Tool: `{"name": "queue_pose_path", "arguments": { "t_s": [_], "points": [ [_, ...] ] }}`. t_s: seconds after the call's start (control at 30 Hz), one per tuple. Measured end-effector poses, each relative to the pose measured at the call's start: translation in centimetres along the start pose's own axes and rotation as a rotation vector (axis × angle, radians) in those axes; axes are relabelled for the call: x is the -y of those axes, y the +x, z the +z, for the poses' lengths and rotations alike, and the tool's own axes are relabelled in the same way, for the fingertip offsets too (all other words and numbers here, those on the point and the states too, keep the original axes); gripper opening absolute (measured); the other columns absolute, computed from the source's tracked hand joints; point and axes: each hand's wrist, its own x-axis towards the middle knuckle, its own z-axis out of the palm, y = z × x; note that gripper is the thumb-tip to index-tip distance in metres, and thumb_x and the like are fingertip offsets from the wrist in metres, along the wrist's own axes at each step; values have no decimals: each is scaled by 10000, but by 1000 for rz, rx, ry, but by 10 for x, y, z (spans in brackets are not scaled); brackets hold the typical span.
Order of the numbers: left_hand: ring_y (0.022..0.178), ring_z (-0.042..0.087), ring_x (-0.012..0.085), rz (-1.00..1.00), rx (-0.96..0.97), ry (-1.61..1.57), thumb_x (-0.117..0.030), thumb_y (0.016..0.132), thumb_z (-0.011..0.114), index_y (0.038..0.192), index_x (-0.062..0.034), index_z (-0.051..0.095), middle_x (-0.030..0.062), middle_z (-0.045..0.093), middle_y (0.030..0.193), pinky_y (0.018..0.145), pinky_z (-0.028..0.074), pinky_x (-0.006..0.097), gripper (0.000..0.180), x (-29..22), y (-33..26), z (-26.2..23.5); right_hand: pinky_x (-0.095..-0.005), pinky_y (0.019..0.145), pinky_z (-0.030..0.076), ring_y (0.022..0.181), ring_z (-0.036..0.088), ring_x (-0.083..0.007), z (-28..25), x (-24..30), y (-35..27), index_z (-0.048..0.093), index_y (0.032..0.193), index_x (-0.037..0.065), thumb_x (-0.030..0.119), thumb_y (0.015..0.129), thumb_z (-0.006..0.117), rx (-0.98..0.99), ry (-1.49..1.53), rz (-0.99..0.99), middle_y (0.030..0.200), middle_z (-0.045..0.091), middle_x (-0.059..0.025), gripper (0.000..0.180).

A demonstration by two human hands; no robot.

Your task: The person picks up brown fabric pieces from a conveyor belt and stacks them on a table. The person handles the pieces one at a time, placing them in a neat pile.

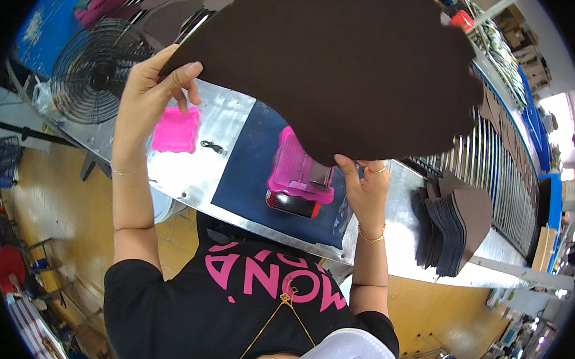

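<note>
There's the broad, dark-brown, curve-edged sheet point(360, 65), up over the silver metal surface point(229, 107), long axis crosswise, tapered corner pointing left; left hand point(153, 92) pinches that corner, right hand point(367, 184) its near edge.

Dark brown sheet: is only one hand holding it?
No, the left hand pinches the dark brown sheet at its left end and the right hand pinches its lower edge.
</note>
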Motion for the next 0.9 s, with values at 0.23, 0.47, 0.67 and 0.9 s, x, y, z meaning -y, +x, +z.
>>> {"name": "queue_pose_path", "arguments": {
  "t_s": [0.23, 0.47, 0.67, 0.9],
  "points": [
    [583, 570, 54, -54, 13, 272, -69, 874, 625, 953, 4, 640, 5, 618, 699, 510, 400, 187, 108, 12, -19, -25, -346, 644, 477, 704, 602, -277, 3, -3, 3, 653, 861, 9, 16, 793, 674, 17, -163, -214, 791, 639, -115, 71],
    [555, 555, 77, -245, 359, 355, -26, 846, 636, 837, 57, 598, 15, 568, 669, 495, 421, 237, 92, 26, -14, 32, -361, 640, 471, 693, 584, -289, -49, -36, -40, 650, 845, -1, -14, 795, 653, 62, -341, -27, 758, 625, -121, 51],
    [646, 570, 227, 274, 555, 529, -77, 749, 713, 808, -16, 668, 82, 541, 730, 563, 444, 325, 96, 40, 2, 92, -320, 800, 450, 843, 615, -232, -84, -61, -102, 692, 934, 11, 27, 797, 701, -145, -309, 271, 902, 680, -112, 138],
    [878, 521, 268, 670, 794, 536, -196, 692, 757, 860, -70, 697, 87, 496, 845, 688, 454, 374, 219, 36, 5, 190, -212, 689, 432, 786, 522, -76, -171, -37, -151, 658, 975, -23, 145, 898, 653, -668, -219, 331, 871, 624, -8, 185]
  ]
}}
